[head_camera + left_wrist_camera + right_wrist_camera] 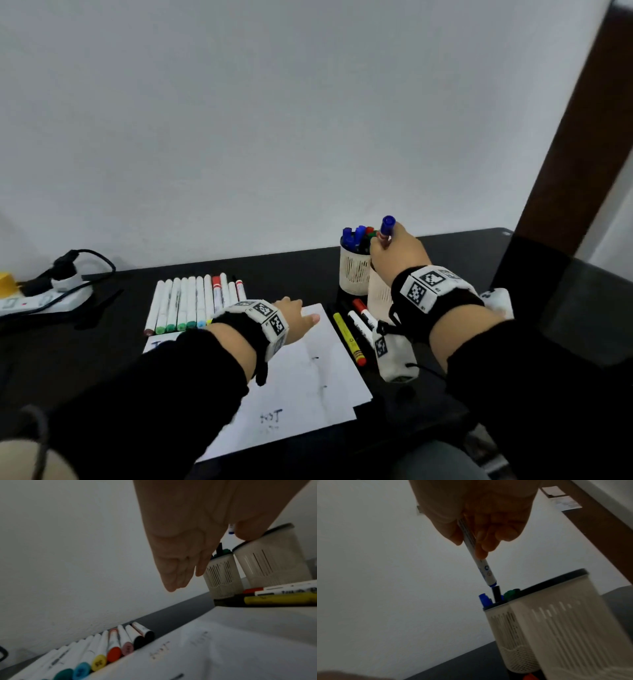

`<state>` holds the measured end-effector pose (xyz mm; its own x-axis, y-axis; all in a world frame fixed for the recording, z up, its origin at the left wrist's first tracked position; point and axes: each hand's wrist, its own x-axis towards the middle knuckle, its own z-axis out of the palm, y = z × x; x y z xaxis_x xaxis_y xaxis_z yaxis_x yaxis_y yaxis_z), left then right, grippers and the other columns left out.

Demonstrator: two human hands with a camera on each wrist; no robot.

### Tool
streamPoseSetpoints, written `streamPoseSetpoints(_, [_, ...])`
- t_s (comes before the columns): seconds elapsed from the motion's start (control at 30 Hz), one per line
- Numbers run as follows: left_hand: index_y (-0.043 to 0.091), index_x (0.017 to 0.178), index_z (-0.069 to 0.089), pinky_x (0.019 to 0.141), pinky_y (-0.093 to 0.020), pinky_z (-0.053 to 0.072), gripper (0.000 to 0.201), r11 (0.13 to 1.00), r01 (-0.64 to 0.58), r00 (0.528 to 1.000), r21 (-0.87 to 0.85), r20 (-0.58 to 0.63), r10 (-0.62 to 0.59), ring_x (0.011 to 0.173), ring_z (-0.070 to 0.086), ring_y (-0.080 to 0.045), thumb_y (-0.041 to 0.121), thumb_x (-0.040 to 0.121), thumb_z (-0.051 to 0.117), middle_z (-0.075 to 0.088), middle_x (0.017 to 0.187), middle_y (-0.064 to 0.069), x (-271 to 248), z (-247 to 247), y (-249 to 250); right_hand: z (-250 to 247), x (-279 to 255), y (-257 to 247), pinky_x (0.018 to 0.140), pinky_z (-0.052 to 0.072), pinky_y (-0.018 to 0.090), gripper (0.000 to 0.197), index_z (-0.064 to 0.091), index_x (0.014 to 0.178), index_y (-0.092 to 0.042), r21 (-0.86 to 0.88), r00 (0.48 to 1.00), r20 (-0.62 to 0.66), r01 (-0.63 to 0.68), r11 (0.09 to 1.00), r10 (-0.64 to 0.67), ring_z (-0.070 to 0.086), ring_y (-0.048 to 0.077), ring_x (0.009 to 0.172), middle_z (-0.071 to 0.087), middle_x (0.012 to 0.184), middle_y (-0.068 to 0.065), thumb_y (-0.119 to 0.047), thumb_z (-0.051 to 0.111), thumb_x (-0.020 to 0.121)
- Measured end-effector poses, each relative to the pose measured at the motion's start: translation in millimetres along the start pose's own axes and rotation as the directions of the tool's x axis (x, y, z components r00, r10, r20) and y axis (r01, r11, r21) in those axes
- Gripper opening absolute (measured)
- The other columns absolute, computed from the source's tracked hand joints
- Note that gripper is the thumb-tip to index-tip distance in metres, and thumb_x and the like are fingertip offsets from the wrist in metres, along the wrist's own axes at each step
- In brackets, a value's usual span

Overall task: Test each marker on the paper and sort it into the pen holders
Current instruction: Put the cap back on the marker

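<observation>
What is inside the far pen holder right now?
Far pen holder: blue caps, a green one and a red one stick out. The marker in the right hand hovers above. Lower contents hidden.

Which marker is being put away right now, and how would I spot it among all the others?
Look to the far right of the black desk, where two white slotted pen holders stand. Just above the farther holder, the right hand grips a blue-capped marker upright. It is the only marker in the air; others lie flat or stand in the holder.

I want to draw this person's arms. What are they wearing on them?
Both arms wear long black sleeves. Each wrist, left and right, carries a black strap holding white blocks printed with black-and-white square codes. A thin black cable hangs near the right one. The hands are bare.
</observation>
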<state>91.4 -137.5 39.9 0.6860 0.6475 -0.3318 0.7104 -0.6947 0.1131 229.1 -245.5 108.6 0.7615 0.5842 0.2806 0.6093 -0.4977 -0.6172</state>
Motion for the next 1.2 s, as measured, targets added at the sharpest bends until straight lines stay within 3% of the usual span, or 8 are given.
streamPoseSetpoints(0.2, [0.007,0.149,0.007,0.115,-0.047,0.016,0.083,0.981,-0.019,0.997,0.193,0.074,0.005,0.144,0.008,-0.030,0.061,0.091,0.033,0.002,0.156,-0.015,26.7,32.7,7.3,4.6,12.4,35.0,0.070,0.036,0.028,0.015,0.049,0.087,-0.015,-0.080,0.999,0.023,-0.023,0.997,0.025,0.051,0.021,0.079,0.052,0.083,0.003,-0.027,0.047,0.095])
streamPoseSetpoints(0.37, [0.006,0.149,-0.001,0.117,-0.046,0.012,0.094,0.969,-0.011,0.994,0.247,0.105,-0.016,0.145,0.001,-0.031,0.065,0.088,0.038,-0.007,0.156,-0.017,34.4,46.9,6.1,18.9,21.9,49.2,0.067,0.043,0.033,0.024,0.045,0.068,-0.016,-0.076,0.997,0.048,-0.058,0.995,0.062,0.053,0.023,0.074,0.055,0.081,0.008,-0.021,0.048,0.091])
streamPoseSetpoints(0.43, [0.005,0.149,-0.004,0.117,-0.045,0.010,0.095,0.970,-0.006,0.994,0.243,0.110,-0.022,0.145,-0.001,-0.031,0.065,0.088,0.038,-0.010,0.156,-0.017,38.1,49.9,5.3,22.2,22.3,49.1,0.078,0.046,0.037,0.018,0.047,0.074,-0.017,-0.120,0.996,0.043,-0.067,0.991,0.072,0.054,0.023,0.078,0.055,0.080,0.004,-0.022,0.047,0.091])
streamPoseSetpoints(0.5, [0.005,0.148,-0.005,0.117,-0.045,0.010,0.096,0.972,-0.002,0.993,0.236,0.116,-0.026,0.145,-0.002,-0.032,0.065,0.088,0.039,-0.012,0.155,-0.018,40.5,51.3,5.0,23.8,22.2,48.7,0.089,0.044,0.038,0.009,0.051,0.096,-0.017,-0.144,0.997,0.036,-0.065,0.987,0.071,0.056,0.024,0.088,0.058,0.090,0.001,-0.024,0.049,0.092])
streamPoseSetpoints(0.57, [0.005,0.148,-0.006,0.117,-0.045,0.009,0.095,0.973,-0.003,0.992,0.233,0.122,-0.026,0.145,-0.002,-0.032,0.064,0.088,0.039,-0.013,0.155,-0.018,41.1,51.2,5.5,25.1,22.2,50.4,0.093,0.041,0.038,0.023,0.048,0.113,-0.017,-0.144,0.997,0.026,-0.069,0.987,0.073,0.058,0.025,0.096,0.061,0.098,0.001,-0.026,0.050,0.092])
streamPoseSetpoints(0.77, [0.005,0.148,-0.006,0.117,-0.044,0.009,0.093,0.973,-0.003,0.993,0.233,0.118,-0.025,0.145,-0.003,-0.031,0.062,0.089,0.039,-0.013,0.155,-0.017,39.0,52.5,6.3,24.6,23.5,50.5,0.090,0.046,0.038,0.017,0.050,0.090,-0.015,-0.208,0.996,0.051,-0.064,0.976,0.076,0.060,0.027,0.096,0.055,0.090,0.003,-0.032,0.050,0.092])
streamPoseSetpoints(0.93, [0.005,0.148,-0.007,0.117,-0.044,0.008,0.093,0.973,-0.003,0.992,0.230,0.123,-0.026,0.145,-0.004,-0.030,0.061,0.090,0.038,-0.014,0.155,-0.017,37.1,51.6,6.9,21.7,24.5,50.4,0.095,0.046,0.042,0.025,0.054,0.113,-0.014,-0.134,0.997,0.045,-0.057,0.989,0.064,0.057,0.025,0.103,0.059,0.110,0.006,-0.029,0.053,0.094])
streamPoseSetpoints(1.2, [0.005,0.148,-0.007,0.117,-0.045,0.008,0.094,0.970,-0.007,0.991,0.245,0.133,-0.026,0.145,-0.003,-0.031,0.063,0.089,0.037,-0.013,0.155,-0.017,35.9,48.6,7.5,22.9,23.4,48.3,0.096,0.043,0.039,0.029,0.055,0.118,-0.015,-0.132,0.999,-0.040,-0.001,0.991,-0.004,0.047,0.026,0.117,0.049,0.128,0.007,-0.030,0.051,0.094])
